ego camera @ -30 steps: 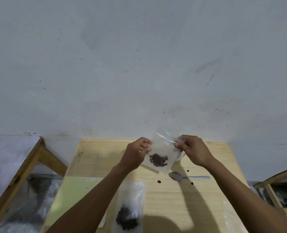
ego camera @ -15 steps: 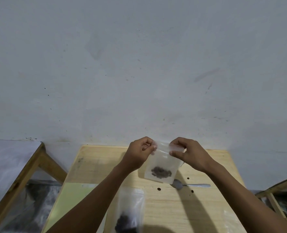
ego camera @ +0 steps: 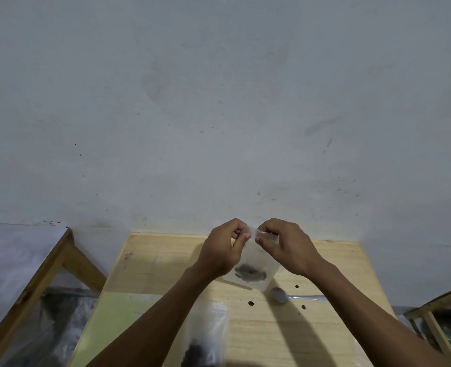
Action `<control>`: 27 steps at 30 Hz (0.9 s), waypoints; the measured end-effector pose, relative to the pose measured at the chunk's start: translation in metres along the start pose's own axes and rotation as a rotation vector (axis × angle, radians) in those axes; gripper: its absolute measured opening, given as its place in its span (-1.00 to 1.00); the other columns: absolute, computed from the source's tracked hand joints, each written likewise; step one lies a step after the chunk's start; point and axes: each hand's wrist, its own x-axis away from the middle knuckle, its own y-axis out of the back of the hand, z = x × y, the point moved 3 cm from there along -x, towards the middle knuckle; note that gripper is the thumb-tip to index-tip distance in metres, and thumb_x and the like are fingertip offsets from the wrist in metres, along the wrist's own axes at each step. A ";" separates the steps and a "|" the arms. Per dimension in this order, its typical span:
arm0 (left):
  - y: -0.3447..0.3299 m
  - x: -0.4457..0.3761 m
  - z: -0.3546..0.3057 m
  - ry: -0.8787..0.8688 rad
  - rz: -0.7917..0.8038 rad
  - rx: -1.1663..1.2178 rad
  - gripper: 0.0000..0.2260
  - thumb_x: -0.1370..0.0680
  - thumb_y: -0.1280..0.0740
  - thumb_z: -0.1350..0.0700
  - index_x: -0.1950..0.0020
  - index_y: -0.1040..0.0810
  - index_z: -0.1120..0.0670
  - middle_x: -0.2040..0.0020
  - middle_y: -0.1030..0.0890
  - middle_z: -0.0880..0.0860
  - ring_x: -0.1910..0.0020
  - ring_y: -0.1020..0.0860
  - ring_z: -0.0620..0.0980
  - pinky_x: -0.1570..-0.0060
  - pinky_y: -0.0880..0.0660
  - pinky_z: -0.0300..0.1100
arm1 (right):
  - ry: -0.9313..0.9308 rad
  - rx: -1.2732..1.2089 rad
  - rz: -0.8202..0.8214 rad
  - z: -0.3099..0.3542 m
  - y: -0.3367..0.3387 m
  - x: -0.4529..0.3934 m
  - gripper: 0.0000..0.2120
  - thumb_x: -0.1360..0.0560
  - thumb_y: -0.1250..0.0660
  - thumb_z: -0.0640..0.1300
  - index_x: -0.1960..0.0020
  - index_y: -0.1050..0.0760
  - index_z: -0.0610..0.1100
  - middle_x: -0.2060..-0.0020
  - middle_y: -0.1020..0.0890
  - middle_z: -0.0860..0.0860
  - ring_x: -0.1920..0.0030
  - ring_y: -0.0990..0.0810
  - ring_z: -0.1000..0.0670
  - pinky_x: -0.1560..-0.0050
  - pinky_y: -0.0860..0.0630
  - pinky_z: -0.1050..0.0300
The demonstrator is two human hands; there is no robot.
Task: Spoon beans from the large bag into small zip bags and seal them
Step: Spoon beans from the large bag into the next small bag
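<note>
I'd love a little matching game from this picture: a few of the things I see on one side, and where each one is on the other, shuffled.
Things:
1. small zip bag
2. spoon
3. large bag
4. loose bean

Places:
A. lying on the wooden table, to the right, bowl end pointing left
B. held up above the table, pinched at its top by the left hand and right hand
C. resting alone on the bare wood, left of the spoon
D. at the near edge, under the left forearm

Pairs: 1-B, 2-A, 3-D, 4-C
</note>
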 end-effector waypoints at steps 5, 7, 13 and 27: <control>0.004 0.001 0.003 0.089 -0.008 0.102 -0.91 -0.58 -0.35 0.19 0.12 -0.53 0.12 0.28 -0.61 0.06 0.28 -0.55 -0.08 0.22 -0.46 -0.32 | 0.002 0.096 0.008 -0.003 0.002 0.001 -0.85 -0.55 -0.33 0.06 0.14 -0.42 0.07 0.27 -0.47 0.22 0.19 -0.46 0.07 0.23 -0.28 0.18; 0.003 0.002 0.006 0.129 -0.021 0.132 -0.89 -0.58 -0.35 0.20 0.15 -0.53 0.07 0.29 -0.62 0.04 0.30 -0.54 -0.14 0.23 -0.43 -0.38 | -0.008 0.130 0.019 -0.003 0.003 0.003 -0.86 -0.56 -0.32 0.06 0.13 -0.44 0.04 0.25 -0.48 0.21 0.15 -0.50 0.06 0.16 -0.32 0.13; 0.002 0.006 0.011 0.195 -0.024 0.199 -0.84 -0.59 -0.34 0.20 0.17 -0.51 0.03 0.28 -0.63 0.09 0.28 -0.57 -0.11 0.20 -0.44 -0.37 | -0.102 0.070 0.038 -0.008 0.002 0.007 -0.77 -0.54 -0.36 0.06 0.18 -0.47 -0.05 0.34 -0.50 0.15 0.22 -0.51 0.01 0.29 -0.31 0.19; 0.023 0.023 0.017 0.309 -0.089 0.299 -0.87 -0.61 -0.30 0.15 0.13 -0.55 0.08 0.27 -0.62 0.06 0.30 -0.57 -0.09 0.19 -0.47 -0.32 | -0.265 -0.632 0.111 -0.008 -0.018 0.024 -0.76 -0.55 -0.39 -0.09 0.19 -0.48 -0.21 0.33 -0.54 -0.07 0.32 -0.48 0.05 0.18 -0.44 0.09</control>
